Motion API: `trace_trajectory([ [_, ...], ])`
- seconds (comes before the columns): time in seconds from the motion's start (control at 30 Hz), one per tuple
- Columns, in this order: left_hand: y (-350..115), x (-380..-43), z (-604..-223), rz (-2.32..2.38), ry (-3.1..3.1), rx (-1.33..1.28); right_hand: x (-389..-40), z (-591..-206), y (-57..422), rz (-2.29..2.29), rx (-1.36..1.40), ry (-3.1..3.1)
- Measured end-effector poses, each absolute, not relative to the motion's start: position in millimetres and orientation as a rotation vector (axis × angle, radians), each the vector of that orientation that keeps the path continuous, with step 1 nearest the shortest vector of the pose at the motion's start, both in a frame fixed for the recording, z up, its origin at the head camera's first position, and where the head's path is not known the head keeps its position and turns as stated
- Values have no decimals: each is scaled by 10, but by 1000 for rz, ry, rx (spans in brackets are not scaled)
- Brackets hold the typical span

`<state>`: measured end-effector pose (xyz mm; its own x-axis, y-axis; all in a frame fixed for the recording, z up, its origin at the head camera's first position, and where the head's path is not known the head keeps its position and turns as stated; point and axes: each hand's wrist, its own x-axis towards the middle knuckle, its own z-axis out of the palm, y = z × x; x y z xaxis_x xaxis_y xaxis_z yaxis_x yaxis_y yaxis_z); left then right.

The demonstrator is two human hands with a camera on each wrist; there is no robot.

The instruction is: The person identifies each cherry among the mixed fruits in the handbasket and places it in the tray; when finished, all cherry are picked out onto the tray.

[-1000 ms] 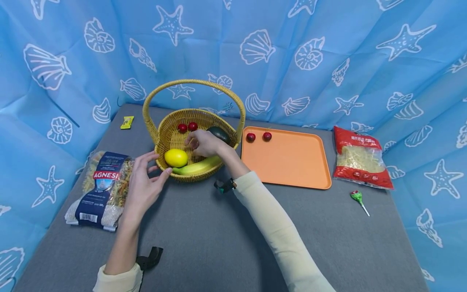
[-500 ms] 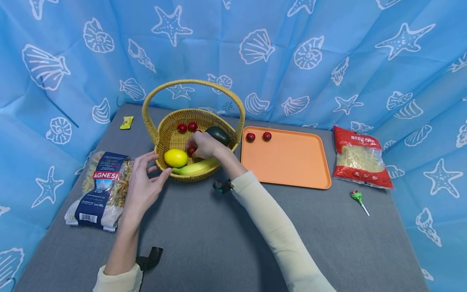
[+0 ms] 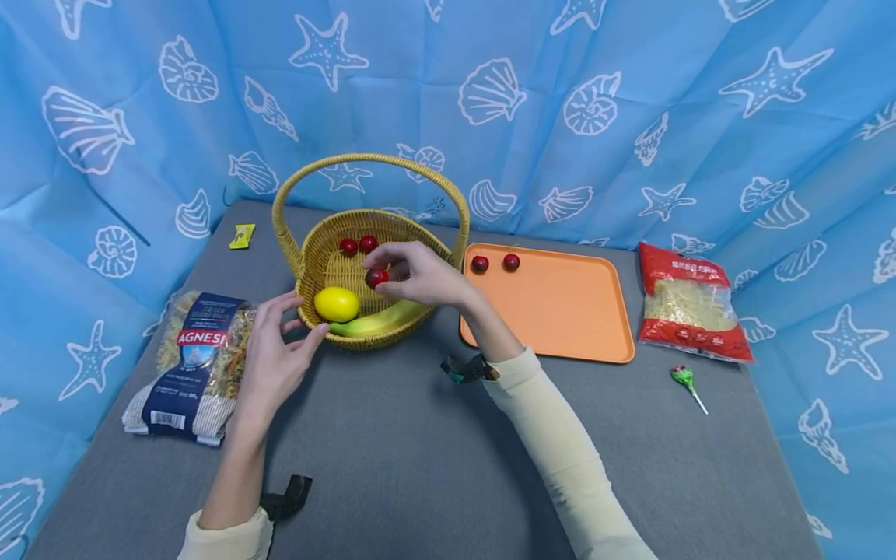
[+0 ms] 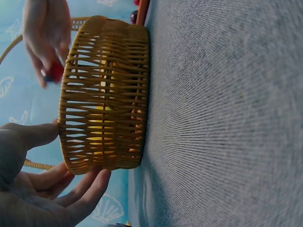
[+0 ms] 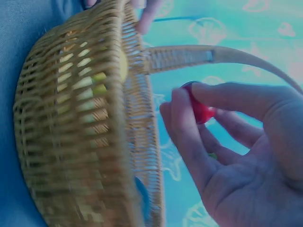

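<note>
My right hand (image 3: 423, 276) pinches a dark red cherry (image 3: 376, 278) between thumb and fingers, above the rim of the wicker basket (image 3: 341, 271). In the right wrist view the pinched cherry (image 5: 201, 106) shows beyond the rim. My left hand (image 3: 276, 350) holds the basket's left side, thumb at the rim and fingers against the wall, as the left wrist view shows. Inside the basket lie a yellow lemon (image 3: 336, 304), a banana (image 3: 381, 320) and two more cherries (image 3: 358, 246). The right hand covers the dark avocado in the head view.
An orange tray (image 3: 560, 303) with two cherries (image 3: 495, 263) stands right of the basket. Farther right are a red noodle packet (image 3: 693, 303) and a lollipop (image 3: 686, 379). A pasta bag (image 3: 196, 365) lies left, a yellow wrapped candy (image 3: 242, 236) behind it. The basket's tall handle (image 3: 371, 158) arches overhead.
My right hand has come up out of the basket and slightly right, lifting a cherry in its fingertips. The avocado has become hidden behind it. My left hand stays on the basket.
</note>
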<state>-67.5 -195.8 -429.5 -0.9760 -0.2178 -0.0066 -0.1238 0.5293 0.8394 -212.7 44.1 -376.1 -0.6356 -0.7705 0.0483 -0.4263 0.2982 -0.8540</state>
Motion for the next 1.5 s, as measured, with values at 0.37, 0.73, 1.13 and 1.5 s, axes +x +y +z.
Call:
trace_trajectory([
  [0.37,-1948,-678,-4312,-1430,-2656,288,-1755,-3469,1239,-1454,-1116,2144],
  [0.73,-1959,-674,-4307,-1436,-2651,292,-1722,-3441,1931,-1515,-963,2393],
  [1.13,-1962,-672,-4312,-1439,-2655,280,-1919,-3727,2445,-1608,-548,2478],
  [1.5,-1966,-670,-4303,-1450,-2655,283,-2170,-4045,2774,-1521,-230,2647],
])
